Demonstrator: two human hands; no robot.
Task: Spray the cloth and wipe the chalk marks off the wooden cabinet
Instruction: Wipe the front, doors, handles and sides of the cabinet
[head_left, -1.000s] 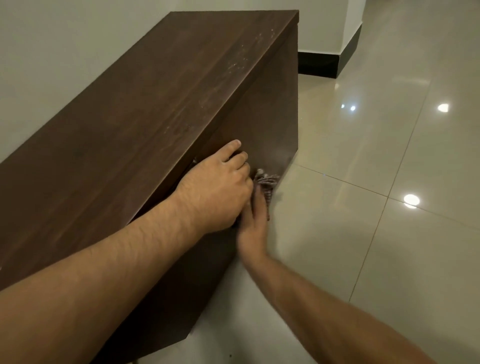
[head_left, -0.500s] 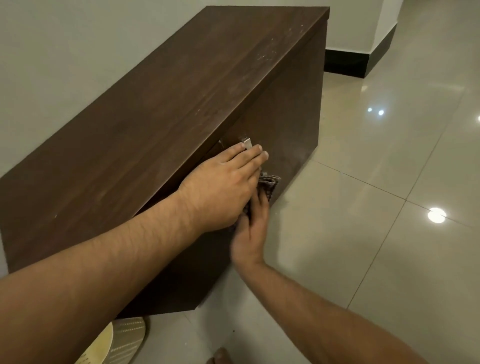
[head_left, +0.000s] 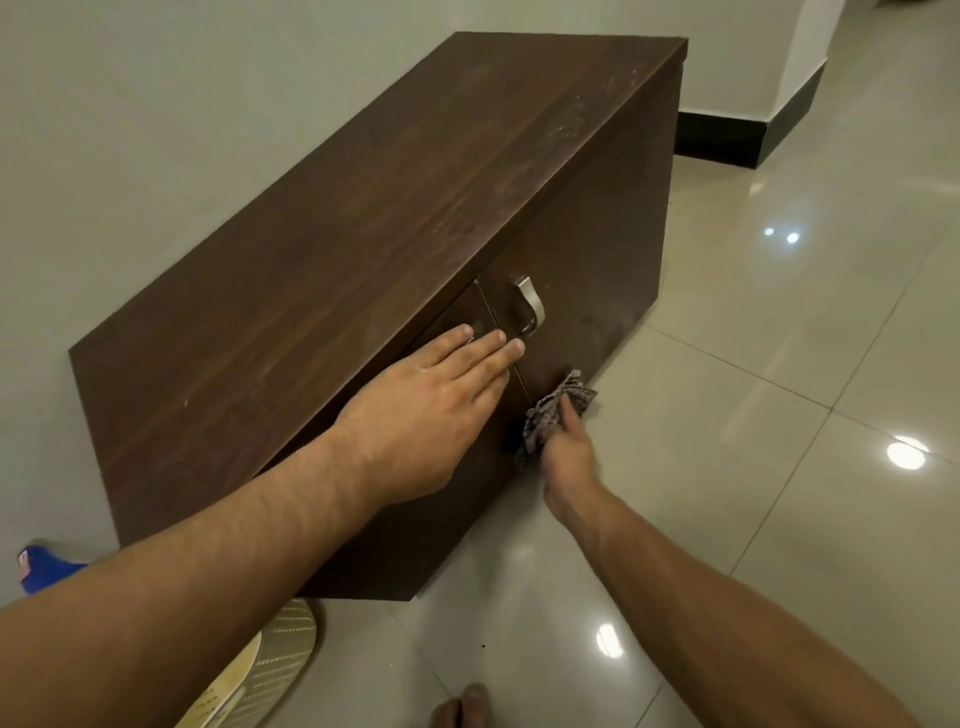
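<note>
The fingers of the left hand lay flat and spread on the cabinet front, gripping nothing, while the right hand was closed round the bunched cloth, pressing it low against the door just beside the floor. A metal handle, half hidden a moment before, now showed clear above the fingertips, and the cloth had slid rightward. A blue thing and a striped disc lay near the cabinet's near end; faint chalk dusted the top.

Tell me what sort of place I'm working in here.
Probably a room in a home: glossy beige floor tiles, a plain pale wall with a dark skirting board, and a low dark-brown wooden cabinet against it.
</note>
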